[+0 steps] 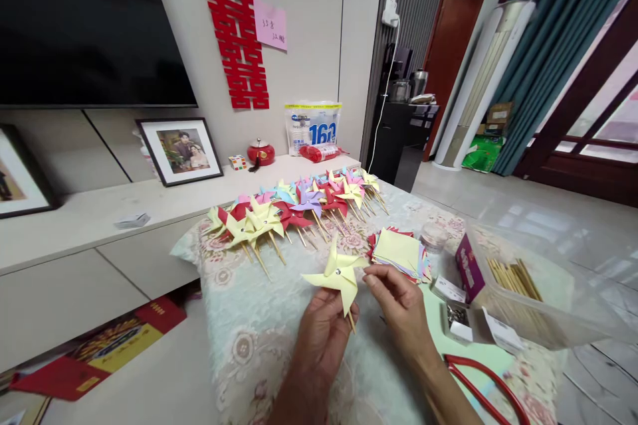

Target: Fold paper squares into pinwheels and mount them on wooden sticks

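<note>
A pale yellow paper pinwheel [335,271] with a shiny pin at its centre stands upright over the table. My left hand [323,332] is closed round it from below, behind the lower blade; the wooden stick's end pokes out under the fingers. At the tip of the right blade, the thumb and forefinger of my right hand [396,299] are pinched together. Beyond my hands lie many finished pinwheels [309,199] in yellow, red, purple, pink and blue, sticks pointing toward me. A stack of coloured paper squares [397,249] lies beyond my right hand.
On the right, a clear plastic box [528,312] holds wooden sticks [513,279]. Before it stands a small open box of metal pins [457,320]. Red-handled pliers [483,372] rest on a pale green sheet near my right forearm. A floral cloth [244,352] covers the table.
</note>
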Available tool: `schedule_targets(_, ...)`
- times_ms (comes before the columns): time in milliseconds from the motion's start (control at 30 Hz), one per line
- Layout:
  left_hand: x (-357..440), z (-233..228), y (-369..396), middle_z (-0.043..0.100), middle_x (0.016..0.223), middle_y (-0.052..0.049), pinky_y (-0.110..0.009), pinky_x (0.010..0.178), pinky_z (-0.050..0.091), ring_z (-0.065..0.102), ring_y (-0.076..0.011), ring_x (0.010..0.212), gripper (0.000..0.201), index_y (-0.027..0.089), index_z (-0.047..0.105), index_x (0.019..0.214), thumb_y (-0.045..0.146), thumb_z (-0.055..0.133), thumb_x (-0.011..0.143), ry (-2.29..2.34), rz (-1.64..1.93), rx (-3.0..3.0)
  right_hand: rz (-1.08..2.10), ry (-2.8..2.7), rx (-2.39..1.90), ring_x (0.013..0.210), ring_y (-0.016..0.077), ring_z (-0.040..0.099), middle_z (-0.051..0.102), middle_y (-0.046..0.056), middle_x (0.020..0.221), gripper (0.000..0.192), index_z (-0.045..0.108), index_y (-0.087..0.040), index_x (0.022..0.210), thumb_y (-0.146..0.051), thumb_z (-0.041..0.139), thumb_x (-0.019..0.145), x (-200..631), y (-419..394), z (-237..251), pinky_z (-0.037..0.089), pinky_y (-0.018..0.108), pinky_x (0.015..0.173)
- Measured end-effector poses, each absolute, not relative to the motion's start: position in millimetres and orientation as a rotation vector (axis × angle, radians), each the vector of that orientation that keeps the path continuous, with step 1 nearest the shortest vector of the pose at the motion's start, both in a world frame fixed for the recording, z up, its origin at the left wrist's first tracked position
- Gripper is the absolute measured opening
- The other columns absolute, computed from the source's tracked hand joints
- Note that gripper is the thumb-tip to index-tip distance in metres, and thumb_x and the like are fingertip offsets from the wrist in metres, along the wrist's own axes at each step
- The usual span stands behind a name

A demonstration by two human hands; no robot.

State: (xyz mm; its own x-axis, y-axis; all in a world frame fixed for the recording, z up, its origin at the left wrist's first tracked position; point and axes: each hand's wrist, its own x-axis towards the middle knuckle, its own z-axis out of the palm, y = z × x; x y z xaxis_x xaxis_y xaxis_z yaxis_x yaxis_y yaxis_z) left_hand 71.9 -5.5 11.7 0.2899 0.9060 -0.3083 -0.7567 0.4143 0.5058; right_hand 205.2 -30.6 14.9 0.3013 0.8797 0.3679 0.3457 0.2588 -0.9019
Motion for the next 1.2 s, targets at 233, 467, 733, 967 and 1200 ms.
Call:
schedule_targets(233, 74, 5, -5, 0.074, 0.101, -0.007, -0.028, 0.078, 0.054, 0.068, -0.0230, 0.098, 0.044, 0.021, 0.073, 0.103, 0.004, 0.081, 0.063, 0.510, 1.123, 0.271, 0.356, -1.484, -1.292, 0.088, 0.0186, 0.067, 0.073, 0.004, 0.095, 0.019, 0.073, -0.021, 0.107, -0.025, 0.062, 0.092, 195, -31, 13, 0.050, 0.028, 0.079)
schedule_targets(467, 78, -8, -5, 0.073, 0.113, -0.009, -0.036, 0.088, 0.054, 0.064, -0.0310, 0.115, 0.043, 0.022, 0.073, 0.109, 0.010, 0.079, 0.067, 0.457, 1.136, 0.393, 0.334, -1.510, -1.264, 0.084, 0.0174, 0.066, 0.071, 0.003, 0.091, 0.017, 0.072, -0.023, 0.105, -0.020, 0.063, 0.090, 195, -30, 13, 0.051, 0.028, 0.077)
schedule_targets(733, 80, -1, -8, 0.075, 0.105, -0.008, -0.034, 0.080, 0.055, 0.067, -0.0279, 0.103, 0.041, 0.023, 0.075, 0.102, 0.013, 0.081, 0.063, 0.502, 1.142, 0.366, 0.076, -1.529, -1.255, 0.092, 0.0220, 0.064, 0.068, 0.006, 0.097, 0.017, 0.068, -0.021, 0.105, -0.019, 0.065, 0.089, 194, -30, 12, 0.051, 0.034, 0.081)
schedule_targets(967, 85, 6, -13, 0.075, 0.090, -0.002, -0.023, 0.074, 0.051, 0.067, -0.0156, 0.081, 0.042, 0.023, 0.076, 0.095, 0.004, 0.078, 0.057, 0.509, 1.234, 0.376, -0.146, -1.665, -1.229, 0.104, 0.0275, 0.053, 0.059, 0.010, 0.110, 0.028, 0.061, -0.021, 0.112, -0.015, 0.067, 0.086, 187, -31, 17, 0.046, 0.045, 0.087)
schedule_targets(1200, 90, 9, -19, 0.074, 0.088, -0.002, -0.029, 0.086, 0.052, 0.068, -0.0202, 0.094, 0.033, 0.022, 0.076, 0.091, 0.007, 0.079, 0.062, 0.513, 1.257, 0.399, -0.187, -1.736, -1.261, 0.102, 0.0277, 0.052, 0.058, 0.010, 0.109, 0.023, 0.059, -0.022, 0.109, -0.013, 0.065, 0.088, 190, -32, 18, 0.044, 0.046, 0.086)
